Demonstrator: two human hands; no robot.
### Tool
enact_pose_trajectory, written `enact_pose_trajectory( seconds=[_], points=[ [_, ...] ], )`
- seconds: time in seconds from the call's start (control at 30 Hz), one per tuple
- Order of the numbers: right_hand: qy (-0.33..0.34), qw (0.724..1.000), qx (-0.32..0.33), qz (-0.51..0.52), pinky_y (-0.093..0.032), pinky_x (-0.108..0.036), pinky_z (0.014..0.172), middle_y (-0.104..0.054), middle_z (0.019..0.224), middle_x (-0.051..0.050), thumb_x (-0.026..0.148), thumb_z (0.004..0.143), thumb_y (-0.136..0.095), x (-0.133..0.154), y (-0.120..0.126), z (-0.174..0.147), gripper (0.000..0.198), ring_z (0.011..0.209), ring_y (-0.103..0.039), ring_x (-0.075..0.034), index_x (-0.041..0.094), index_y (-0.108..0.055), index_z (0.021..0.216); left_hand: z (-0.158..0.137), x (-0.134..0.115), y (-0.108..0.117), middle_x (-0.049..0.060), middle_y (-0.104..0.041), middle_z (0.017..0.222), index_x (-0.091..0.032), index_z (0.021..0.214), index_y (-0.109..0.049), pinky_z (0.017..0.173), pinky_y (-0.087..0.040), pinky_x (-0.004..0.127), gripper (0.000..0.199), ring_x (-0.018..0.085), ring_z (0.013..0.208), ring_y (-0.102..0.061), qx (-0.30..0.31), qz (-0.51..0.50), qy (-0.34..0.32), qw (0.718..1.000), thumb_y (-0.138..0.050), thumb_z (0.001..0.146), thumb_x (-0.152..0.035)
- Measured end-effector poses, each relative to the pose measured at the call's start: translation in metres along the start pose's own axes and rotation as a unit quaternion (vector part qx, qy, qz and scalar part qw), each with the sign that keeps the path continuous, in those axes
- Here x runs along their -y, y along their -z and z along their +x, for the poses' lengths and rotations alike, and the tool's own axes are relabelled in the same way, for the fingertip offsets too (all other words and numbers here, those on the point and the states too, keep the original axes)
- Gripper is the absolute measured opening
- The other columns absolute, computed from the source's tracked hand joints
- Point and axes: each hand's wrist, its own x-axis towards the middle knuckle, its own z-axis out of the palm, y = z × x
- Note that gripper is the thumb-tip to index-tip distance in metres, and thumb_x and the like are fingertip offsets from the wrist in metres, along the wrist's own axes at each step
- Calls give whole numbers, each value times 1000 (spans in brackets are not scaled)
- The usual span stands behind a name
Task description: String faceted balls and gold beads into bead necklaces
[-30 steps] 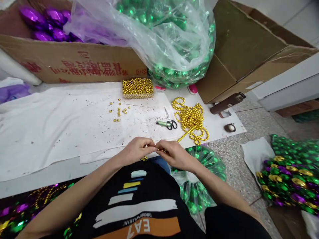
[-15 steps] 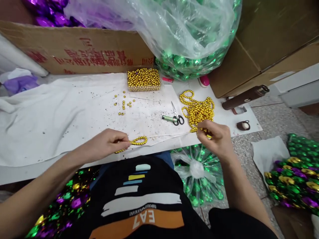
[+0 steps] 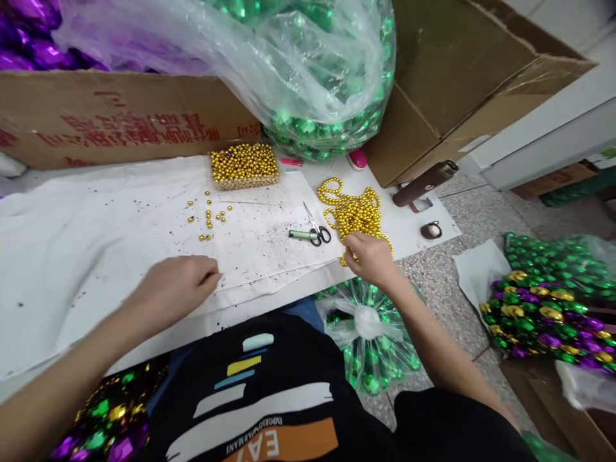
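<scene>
Over the white cloth, my left hand is closed with its fingertips pressed together. No beads show outside it, and what it holds, if anything, is hidden. At the right, my right hand is closed at the near edge of a heaped gold bead string. Some gold beads show beside and under its fingers. Left of this heap lie scissors with black handles, and a small green tool touches them. A clear box of loose gold beads stands farther back.
Several loose gold beads lie on the cloth. Behind are a printed carton and a bag of green beads. A brown flask lies at the right beside its cap. Another bag sits below the table edge.
The view has turned right, so the table things sit farther left. The gold bead loop that stuck out of my left hand no longer shows. My right hand is slightly nearer the heap.
</scene>
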Motion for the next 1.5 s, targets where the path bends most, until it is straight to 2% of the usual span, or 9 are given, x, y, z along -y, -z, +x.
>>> enact_pose_trajectory(
  seconds=[0.13,0.27,0.57,0.8,0.9,1.1,1.2,1.33,1.5],
  points=[
    [-59,995,19,-72,-33,-32,68,-61,90,-12,16,91,-47,-13,-62,-13,16,81,-49,-23,15,-63,93,49,-23,-48,7,-65,74,-19,67,-53,58,-26,31,30,20,67,-55,51,106,-4,993,-38,91,-27],
    [-95,991,16,-94,-34,-32,72,-59,97,-13,15,91,-48,-41,-87,-19,19,91,-48,-24,14,-64,100,72,-20,-77,6,-66,79,-19,70,-50,61,-30,30,31,20,72,-59,29,74,-23,997,-33,95,-29],
    [-107,988,50,-104,-34,-34,78,-61,103,-16,15,88,-45,-123,-75,20,25,98,-48,-28,14,-65,104,79,-24,-89,7,-68,89,-18,79,-58,67,-37,34,34,23,81,-62,-3,71,-65,995,-31,97,-29],
    [-105,986,118,-46,-44,-37,78,-67,107,-15,22,72,-69,-142,-58,19,45,95,-59,-29,17,-65,116,64,-11,-70,8,-74,107,-19,104,-72,85,-45,35,32,25,101,-66,-47,-106,-35,993,-44,95,-33],
    [-141,979,141,-45,-46,-44,75,-69,103,-19,22,65,-79,-135,-54,17,45,94,-62,-35,19,-70,109,49,8,-55,6,-77,96,-20,112,-72,76,-46,31,32,18,80,-66,-100,-202,8,974,-46,92,-24],
    [-118,984,-53,120,-50,-48,80,-68,100,-13,30,92,-53,-27,-28,45,20,89,-65,-30,26,-69,104,12,27,-29,3,-72,75,-17,106,-65,45,-27,23,22,7,43,-36,-130,-415,42,900,-55,88,-22],
    [-77,913,-41,398,-53,-38,72,-71,97,-8,31,92,-56,70,-20,74,18,83,-66,-22,24,-69,100,4,22,-23,2,-68,70,-18,100,-60,43,-22,22,16,6,42,-33,-97,-523,27,846,-58,87,-27],
    [-2,778,85,622,-53,-30,69,-70,113,-6,22,88,-55,180,-32,104,44,79,-65,-15,25,-58,131,7,19,-23,-2,-60,60,-19,93,-55,43,-23,20,13,5,42,-34,-78,-573,1,816,-60,86,-29],
    [-68,704,137,693,-44,-24,56,-63,65,2,28,86,-57,221,-54,116,13,54,-53,-10,20,-67,88,5,41,-20,-4,-54,56,-19,91,-56,46,-29,21,14,9,47,-40,-107,-524,20,845,-59,86,-31]
  ],
)
